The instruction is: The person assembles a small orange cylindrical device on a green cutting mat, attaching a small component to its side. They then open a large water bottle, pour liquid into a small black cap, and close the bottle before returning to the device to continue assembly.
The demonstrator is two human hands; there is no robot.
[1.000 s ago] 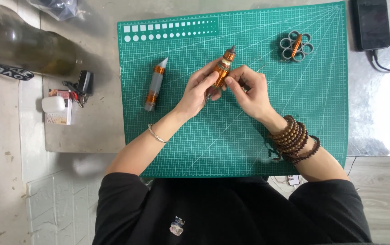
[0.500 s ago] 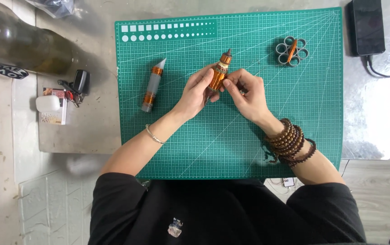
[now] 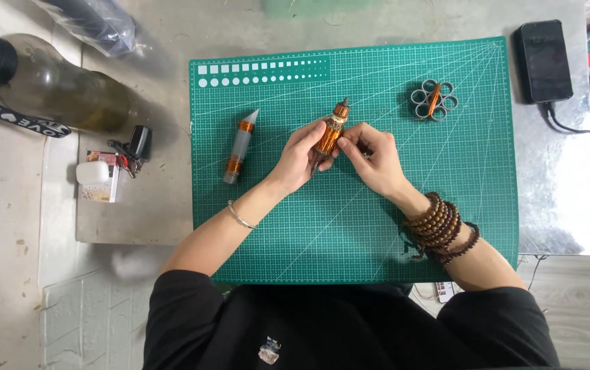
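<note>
Both hands meet over the middle of the green cutting mat (image 3: pixel 377 226), which lies on the grey table (image 3: pixel 171 219). The left hand (image 3: pixel 299 159) is wrapped around a small orange-and-brass cylinder (image 3: pixel 329 134), fingers curled shut on its lower half, so that only the upper part and its dark tip show above the knuckles. The right hand (image 3: pixel 371 159) comes in from the other side, with its fingertips pinched against the cylinder's side, just touching the left hand. The cylinder is tilted, tip pointing away from the person.

On the mat to the left, well apart from the hands, lies a grey pointed tube with orange bands (image 3: pixel 240 146). Toward the far right corner of the mat sits a cluster of small grey rings with an orange piece in the middle (image 3: pixel 432 100). Past the mat's right edge a black phone (image 3: pixel 545 60) lies with a cable running off it. On the left side of the table there is a big dark glass bottle (image 3: pixel 48 85) on its side, a bunch of keys (image 3: pixel 130 151) and a small white box (image 3: pixel 94 173). A string of brown beads (image 3: pixel 441 227) is wound around the right wrist, a thin bracelet (image 3: pixel 241 216) around the left.
</note>
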